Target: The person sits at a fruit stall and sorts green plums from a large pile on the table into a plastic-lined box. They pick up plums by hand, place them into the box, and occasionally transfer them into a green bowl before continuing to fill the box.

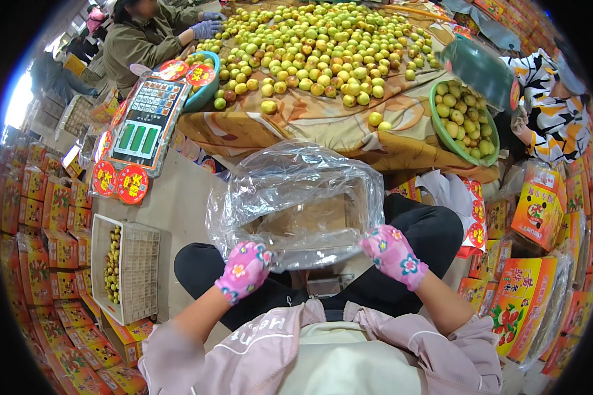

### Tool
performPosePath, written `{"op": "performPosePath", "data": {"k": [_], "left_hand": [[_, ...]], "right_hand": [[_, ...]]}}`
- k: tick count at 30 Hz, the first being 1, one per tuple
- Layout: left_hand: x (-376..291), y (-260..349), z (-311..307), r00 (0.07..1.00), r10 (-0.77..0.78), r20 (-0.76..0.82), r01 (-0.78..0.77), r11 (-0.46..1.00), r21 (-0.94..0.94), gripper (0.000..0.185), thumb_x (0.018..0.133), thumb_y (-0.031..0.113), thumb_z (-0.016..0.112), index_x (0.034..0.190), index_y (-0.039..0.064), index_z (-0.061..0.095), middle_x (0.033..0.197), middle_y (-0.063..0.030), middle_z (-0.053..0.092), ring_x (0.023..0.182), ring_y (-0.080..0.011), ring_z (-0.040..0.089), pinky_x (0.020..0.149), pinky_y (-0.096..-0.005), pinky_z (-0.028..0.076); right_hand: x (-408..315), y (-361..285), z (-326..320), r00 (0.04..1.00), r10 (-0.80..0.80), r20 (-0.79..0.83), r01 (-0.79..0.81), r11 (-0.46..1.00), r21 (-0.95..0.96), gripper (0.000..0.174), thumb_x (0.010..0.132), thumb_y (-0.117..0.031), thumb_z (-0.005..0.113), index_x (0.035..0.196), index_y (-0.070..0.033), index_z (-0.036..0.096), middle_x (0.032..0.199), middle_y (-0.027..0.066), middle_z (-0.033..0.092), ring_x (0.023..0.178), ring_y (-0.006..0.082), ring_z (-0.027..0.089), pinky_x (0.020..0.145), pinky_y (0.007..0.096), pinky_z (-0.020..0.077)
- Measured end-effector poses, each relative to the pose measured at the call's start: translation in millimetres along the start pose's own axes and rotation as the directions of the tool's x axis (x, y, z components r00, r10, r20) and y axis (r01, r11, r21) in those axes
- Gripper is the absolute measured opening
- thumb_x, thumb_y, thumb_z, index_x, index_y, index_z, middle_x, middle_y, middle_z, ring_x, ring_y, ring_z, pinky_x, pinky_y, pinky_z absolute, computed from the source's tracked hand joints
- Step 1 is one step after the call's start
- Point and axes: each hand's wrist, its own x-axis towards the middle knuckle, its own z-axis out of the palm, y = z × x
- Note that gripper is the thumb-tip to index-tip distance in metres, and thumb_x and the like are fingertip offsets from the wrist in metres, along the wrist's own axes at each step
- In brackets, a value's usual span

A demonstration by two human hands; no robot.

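My left hand, in a pink flowered glove, is closed on the near left edge of a clear plastic liner bag. On the near right edge of the same bag, my right hand in a matching glove grips the film. The bag stands wide, lining a box between my knees, and brown cardboard shows through its bottom. Beyond it, a cloth-covered table carries a large heap of green and reddish jujubes. A green basin of jujubes sits at the table's right corner.
A digital scale display stands at left, beside a blue basin. A white crate with jujubes is on the floor. Printed cartons are stacked on both sides. One person works at upper left, another at right.
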Motion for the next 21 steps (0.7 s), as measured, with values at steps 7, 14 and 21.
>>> {"op": "performPosePath", "data": {"k": [7, 14, 21], "left_hand": [[-22.2, 7.6, 56.4, 0.916, -0.092, 0.39, 0.086, 0.996, 0.033, 0.014, 0.089, 0.02, 0.06, 0.092, 0.013, 0.071, 0.078, -0.0135, 0.067, 0.076, -0.0357, 0.069, 0.065, -0.049, 0.051], [26.3, -36.2, 164.7, 0.91, -0.236, 0.342, 0.112, 0.932, 0.344, 0.034, 0.091, 0.03, 0.056, 0.104, 0.007, 0.077, 0.105, -0.0182, 0.075, 0.1, -0.0352, 0.072, 0.089, -0.045, 0.056], [45.5, -13.9, 4.3, 0.927, -0.279, -0.251, 0.076, 0.796, -0.601, 0.028, 0.091, 0.019, 0.068, 0.114, 0.003, 0.07, 0.106, -0.0186, 0.07, 0.1, -0.0326, 0.068, 0.091, -0.0422, 0.054]], "right_hand": [[1.9, 0.6, 56.2, 0.743, 0.203, 0.637, 0.116, 0.899, -0.422, 0.018, 0.084, -0.009, 0.059, 0.098, -0.006, 0.069, 0.096, 0.012, 0.072, 0.095, 0.0308, 0.071, 0.08, 0.0415, 0.0556], [62.1, 14.7, 106.0, 0.697, 0.329, 0.637, 0.003, 0.887, -0.461, 0.028, 0.092, -0.026, 0.063, 0.108, -0.005, 0.074, 0.108, 0.0163, 0.073, 0.1, 0.0366, 0.07, 0.086, 0.0464, 0.0544], [62.6, 12.8, 35.4, 0.8, 0.433, -0.416, -0.119, 0.794, 0.596, 0.029, 0.093, -0.007, 0.068, 0.122, -0.005, 0.065, 0.101, 0.0086, 0.07, 0.083, 0.0205, 0.069, 0.076, 0.0327, 0.0574]]}}
